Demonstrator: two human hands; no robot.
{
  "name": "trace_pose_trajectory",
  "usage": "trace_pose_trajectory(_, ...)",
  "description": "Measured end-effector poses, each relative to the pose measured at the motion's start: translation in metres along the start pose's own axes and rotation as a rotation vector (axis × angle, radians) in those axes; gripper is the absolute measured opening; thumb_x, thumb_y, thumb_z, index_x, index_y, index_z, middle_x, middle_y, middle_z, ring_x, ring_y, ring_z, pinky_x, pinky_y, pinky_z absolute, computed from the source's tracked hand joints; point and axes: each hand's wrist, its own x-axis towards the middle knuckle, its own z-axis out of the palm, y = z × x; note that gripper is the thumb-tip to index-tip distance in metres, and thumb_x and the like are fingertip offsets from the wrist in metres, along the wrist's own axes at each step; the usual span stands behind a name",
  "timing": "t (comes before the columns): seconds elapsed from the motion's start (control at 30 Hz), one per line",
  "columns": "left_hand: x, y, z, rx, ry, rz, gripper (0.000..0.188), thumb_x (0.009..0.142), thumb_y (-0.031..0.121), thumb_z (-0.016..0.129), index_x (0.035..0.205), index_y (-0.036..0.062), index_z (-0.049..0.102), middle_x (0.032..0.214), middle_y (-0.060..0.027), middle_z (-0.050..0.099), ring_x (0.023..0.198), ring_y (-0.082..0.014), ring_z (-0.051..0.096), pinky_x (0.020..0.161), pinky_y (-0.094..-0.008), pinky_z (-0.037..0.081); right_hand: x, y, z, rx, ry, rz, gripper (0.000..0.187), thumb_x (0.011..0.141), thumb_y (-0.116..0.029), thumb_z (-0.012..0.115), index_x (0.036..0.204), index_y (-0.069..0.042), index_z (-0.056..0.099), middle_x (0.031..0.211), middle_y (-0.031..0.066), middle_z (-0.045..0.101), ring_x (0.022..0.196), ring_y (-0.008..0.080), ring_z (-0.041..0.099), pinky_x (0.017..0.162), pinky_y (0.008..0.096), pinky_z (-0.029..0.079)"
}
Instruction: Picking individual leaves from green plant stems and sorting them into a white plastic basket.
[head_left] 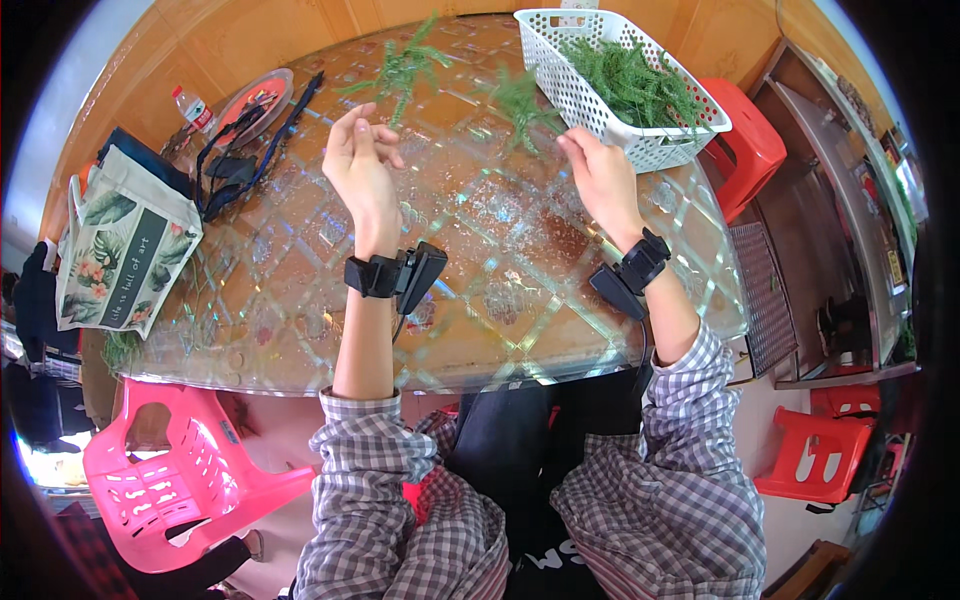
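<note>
well, the hands are apart over the counter (300, 320), both raised toward its far side. the left hand (362, 175) has its fingers loosely bent, and a green sprig (402, 70) stands just beyond the fingertips; whether they grip its stem i cannot tell. the right hand (607, 185) has thumb and forefinger pinched together on the end of a blurred sprig (518, 105), which points away to the left, just beside the basket (545, 75). the basket is white, full of holes, and sits at the far right of the counter with a heap of greens (635, 85) in it, some poking over the near rim. each wrist wears a black band (372, 277) with a small box on it, and the sleeves (370, 450) are checked.

between the forearms, pale crumbs (520, 215) lie scattered over the shiny, patterned top. at the left edge stands a leaf-print bag (130, 250), and beyond it a strap (290, 120), a bottle (197, 115) with a red label and a pinkish tray (283, 85). a pink chair (200, 470) is at lower left, a red stool (750, 150) behind the basket
</note>
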Motion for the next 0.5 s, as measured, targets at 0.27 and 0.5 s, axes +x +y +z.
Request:
trace_pose_trajectory(0.27, 0.002, -0.002, -0.004, -0.110, 0.135, 0.027, 0.021, 0.093, 0.010, 0.039, 0.103, -0.0030, 0.051, 0.065, -0.0040, 0.052, 0.046, -0.0070, 0.040, 0.043, -0.0200, 0.032, 0.001, -0.002, 0.001, 0.286, 0.241, -0.053, 0.018, 0.089, -0.022, 0.048, 0.087, -0.006, 0.056, 0.068, 0.0153, 0.060, 0.065, 0.0311, 0.059, 0.056, 0.0366, 0.044)
trace_pose_trajectory(0.5, 0.003, -0.003, -0.004, -0.123, 0.157, -0.008, 0.021, 0.093, 0.011, 0.040, 0.103, -0.0028, 0.052, 0.065, -0.0034, 0.051, 0.047, -0.0062, 0.039, 0.044, -0.0198, 0.031, -0.001, 0.008, 0.007, -0.139, -0.067, 0.027, 0.021, 0.087, -0.022, 0.046, 0.082, -0.005, 0.057, 0.069, 0.0174, 0.060, 0.067, 0.0354, 0.058, 0.058, 0.0428, 0.044)
